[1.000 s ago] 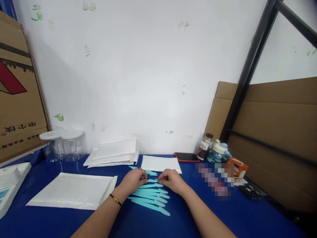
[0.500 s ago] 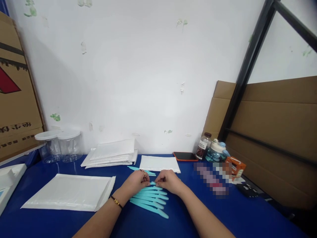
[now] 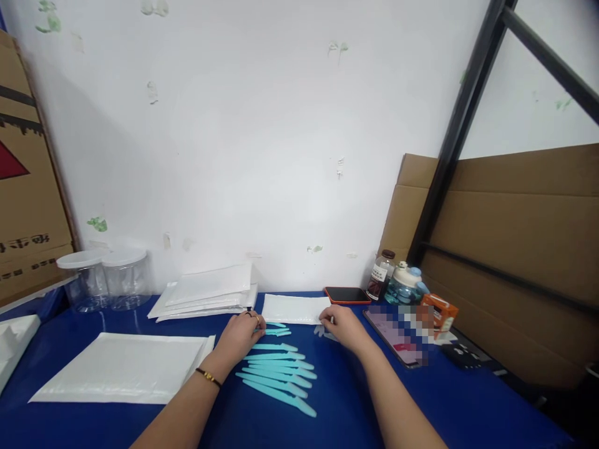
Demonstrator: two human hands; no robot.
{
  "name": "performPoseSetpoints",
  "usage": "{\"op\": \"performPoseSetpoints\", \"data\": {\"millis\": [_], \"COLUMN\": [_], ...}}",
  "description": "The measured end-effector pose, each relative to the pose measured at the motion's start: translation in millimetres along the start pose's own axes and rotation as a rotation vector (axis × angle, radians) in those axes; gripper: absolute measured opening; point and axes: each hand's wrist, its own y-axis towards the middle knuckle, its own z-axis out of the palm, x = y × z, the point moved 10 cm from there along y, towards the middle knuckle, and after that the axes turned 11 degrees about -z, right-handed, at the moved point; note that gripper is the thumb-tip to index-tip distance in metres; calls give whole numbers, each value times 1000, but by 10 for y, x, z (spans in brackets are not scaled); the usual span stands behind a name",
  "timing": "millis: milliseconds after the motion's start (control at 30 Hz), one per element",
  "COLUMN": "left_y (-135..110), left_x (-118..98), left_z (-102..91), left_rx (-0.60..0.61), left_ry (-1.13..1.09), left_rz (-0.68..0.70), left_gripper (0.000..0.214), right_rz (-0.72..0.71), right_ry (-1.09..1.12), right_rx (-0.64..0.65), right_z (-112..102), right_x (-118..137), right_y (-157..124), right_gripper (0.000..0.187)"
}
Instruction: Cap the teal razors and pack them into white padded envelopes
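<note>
Several teal plastic sticks (image 3: 277, 373) lie side by side on the blue table (image 3: 346, 399) between my forearms. My left hand (image 3: 241, 333), with a ring and a bracelet, is curled with its fingertips closed on the end of one more teal stick (image 3: 277, 331) just beyond the row. My right hand (image 3: 345, 325) has its fingers pinched on a small pale clear piece (image 3: 322, 330), held beside the near right corner of a small white padded envelope (image 3: 294, 308).
A large white padded envelope (image 3: 121, 368) lies at the left, with a stack of envelopes (image 3: 206, 293) behind it. Two clear lidded jars (image 3: 105, 277) stand at the back left. At the right are a phone (image 3: 347, 294), bottles (image 3: 395, 282), an orange box (image 3: 438, 312), cardboard and a black frame.
My hands were pinched together on one teal stick; they have drawn apart. The right hand moved right and away with a small clear piece, and the left shifted slightly left.
</note>
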Motion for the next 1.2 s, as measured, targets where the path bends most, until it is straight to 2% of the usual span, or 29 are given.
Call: {"op": "performPoseSetpoints", "data": {"millis": [100, 200, 267, 433, 567, 633, 733, 1000, 1100, 1200], "left_y": [4, -34, -76, -156, -169, -166, -164, -196, -207, -191], "left_x": [-37, -117, -180, -306, -345, -346, -341, -436, -456, -408], "left_z": [-37, -142, -176, -115, -103, -110, -123, -78, -3, 26], "left_rx": [-33, -89, -82, 30, 57, 57, 52, 72, 122, 139], "left_ry": [11, -46, -111, -220, -265, -284, -302, -303, -265, -224], "left_rz": [24, 53, 68, 79, 87, 85, 84, 113, 109, 115], "left_gripper": [19, 22, 23, 24, 22, 23, 22, 21, 21, 23], "right_rz": [57, 108, 141, 72, -26, -34, -36, -68, -81, -95], "right_ry": [-32, -78, -108, -105, 232, 399, 496, 578, 612, 524], "right_rx": [79, 143, 187, 179, 79, 20, -17, 36, 130, 145], "right_z": [-30, 44, 112, 159, 200, 222, 261, 338, 408, 330], "right_x": [-185, -245, -246, -22, 233, 281, 297, 476, 568, 495], "right_y": [-114, -178, -197, -146, -70, -40, -14, -26, -51, -51], "right_gripper": [12, 12, 9, 8, 8, 13, 16, 14, 15, 19]}}
